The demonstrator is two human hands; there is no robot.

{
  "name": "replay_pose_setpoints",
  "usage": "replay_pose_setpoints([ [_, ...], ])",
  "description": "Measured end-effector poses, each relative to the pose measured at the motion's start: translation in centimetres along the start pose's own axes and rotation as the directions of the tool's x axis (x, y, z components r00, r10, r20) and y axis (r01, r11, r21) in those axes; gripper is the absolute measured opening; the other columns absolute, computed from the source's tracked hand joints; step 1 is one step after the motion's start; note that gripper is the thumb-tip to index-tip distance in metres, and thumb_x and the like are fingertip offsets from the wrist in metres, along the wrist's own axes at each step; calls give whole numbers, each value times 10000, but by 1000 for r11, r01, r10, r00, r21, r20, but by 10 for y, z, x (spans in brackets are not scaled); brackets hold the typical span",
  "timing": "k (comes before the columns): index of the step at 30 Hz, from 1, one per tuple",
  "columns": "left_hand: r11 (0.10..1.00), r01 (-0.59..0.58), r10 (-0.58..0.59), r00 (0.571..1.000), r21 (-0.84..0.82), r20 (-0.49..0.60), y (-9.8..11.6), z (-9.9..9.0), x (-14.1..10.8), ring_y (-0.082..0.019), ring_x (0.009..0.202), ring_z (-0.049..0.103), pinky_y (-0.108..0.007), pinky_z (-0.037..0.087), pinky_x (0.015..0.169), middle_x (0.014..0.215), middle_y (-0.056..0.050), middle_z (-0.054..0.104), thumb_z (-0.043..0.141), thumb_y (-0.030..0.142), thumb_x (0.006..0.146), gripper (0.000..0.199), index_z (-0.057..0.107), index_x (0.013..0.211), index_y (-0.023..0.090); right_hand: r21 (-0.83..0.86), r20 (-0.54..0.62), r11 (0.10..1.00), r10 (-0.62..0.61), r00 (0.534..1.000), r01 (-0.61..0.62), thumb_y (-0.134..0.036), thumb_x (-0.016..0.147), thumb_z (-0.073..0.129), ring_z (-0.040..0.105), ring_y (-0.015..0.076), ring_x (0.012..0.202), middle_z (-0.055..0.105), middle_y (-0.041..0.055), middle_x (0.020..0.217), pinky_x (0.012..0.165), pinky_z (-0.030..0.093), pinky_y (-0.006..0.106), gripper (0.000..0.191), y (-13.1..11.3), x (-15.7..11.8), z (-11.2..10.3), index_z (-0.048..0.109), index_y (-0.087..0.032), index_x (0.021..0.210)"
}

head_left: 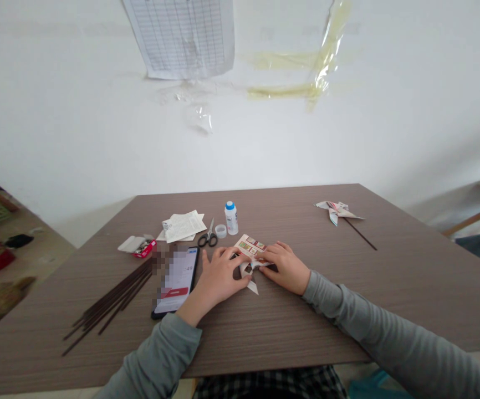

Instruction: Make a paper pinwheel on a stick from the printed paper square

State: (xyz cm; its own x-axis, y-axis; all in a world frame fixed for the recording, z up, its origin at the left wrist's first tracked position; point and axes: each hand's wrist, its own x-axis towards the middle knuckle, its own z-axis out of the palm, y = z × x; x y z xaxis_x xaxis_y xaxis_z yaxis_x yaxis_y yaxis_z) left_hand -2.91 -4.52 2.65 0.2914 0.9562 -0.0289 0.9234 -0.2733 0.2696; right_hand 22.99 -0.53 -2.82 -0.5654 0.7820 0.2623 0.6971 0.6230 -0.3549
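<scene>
A printed paper pinwheel (250,244) lies on the table in front of me, some of its corners curled in toward the middle. My left hand (223,274) grips it from the left, thumb and fingers curved round the near side. From the right, my right hand (285,267) pinches the paper close to its centre. My fingers hide part of the folds, so what lies under the fingertips cannot be made out. Toward the back right lies another paper pinwheel (337,210) on a thin dark stick (361,234).
Left of my hands are a phone (177,282), several dark sticks (113,299) and an opened small red-and-white box (140,246). Behind are paper sheets (184,226), black-handled scissors (208,238), a small round container (220,231) and a blue-capped white bottle (231,219). A wall closes the table's back.
</scene>
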Motion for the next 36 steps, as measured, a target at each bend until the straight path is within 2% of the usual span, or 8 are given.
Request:
replay_pose_setpoints([
  [6, 1000, -13, 13, 1000, -15, -3, -2, 2, 0, -538, 1746, 615, -1043, 275, 1506, 1830, -119, 786, 959, 431, 1110, 439, 957, 1548, 400, -4, -16, 1000, -13, 1000, 13, -234, 1146, 812, 854, 345, 1436, 937, 103, 1487, 1449, 576, 665, 386, 1, 0, 1, 919, -336, 1503],
  [15, 1000, 16, -16, 1000, 4, 14, 3, -2, 0, -549, 1774, 610, -1038, 249, 1527, 1858, -87, 772, 961, 423, 1118, 489, 939, 1605, 459, 0, 7, 1000, -4, 1000, 4, -219, 1154, 799, 858, 355, 1443, 940, 125, 1480, 1470, 556, 685, 388, -2, 0, -1, 922, -312, 1510],
  [21, 1000, 30, -31, 999, 4, 18, 4, -2, 0, -559, 1783, 606, -1063, 257, 1511, 1863, -96, 770, 972, 410, 1106, 473, 939, 1577, 426, 4, -17, 1000, -5, 1000, 5, -212, 1133, 821, 873, 357, 1427, 944, 113, 1482, 1455, 577, 686, 385, -1, 0, -1, 929, -331, 1483],
  [28, 1000, 10, -10, 1000, -1, 1, 2, 1, 0, -580, 1763, 623, -1079, 250, 1504, 1857, -116, 776, 987, 429, 1104, 519, 928, 1619, 409, 5, 3, 1000, -1, 1000, 1, -213, 1171, 821, 852, 363, 1503, 921, 155, 1597, 1480, 545, 722, 404, 0, -1, 0, 913, -295, 1556],
  [36, 1000, -2, 2, 999, 6, 39, 0, 0, 1, -576, 1800, 581, -1082, 259, 1498, 1878, -114, 755, 960, 466, 1139, 492, 928, 1629, 449, 6, -28, 1000, -19, 999, 19, -261, 1168, 846, 871, 362, 1429, 947, 124, 1489, 1465, 575, 699, 381, 5, -1, 4, 925, -332, 1534],
])
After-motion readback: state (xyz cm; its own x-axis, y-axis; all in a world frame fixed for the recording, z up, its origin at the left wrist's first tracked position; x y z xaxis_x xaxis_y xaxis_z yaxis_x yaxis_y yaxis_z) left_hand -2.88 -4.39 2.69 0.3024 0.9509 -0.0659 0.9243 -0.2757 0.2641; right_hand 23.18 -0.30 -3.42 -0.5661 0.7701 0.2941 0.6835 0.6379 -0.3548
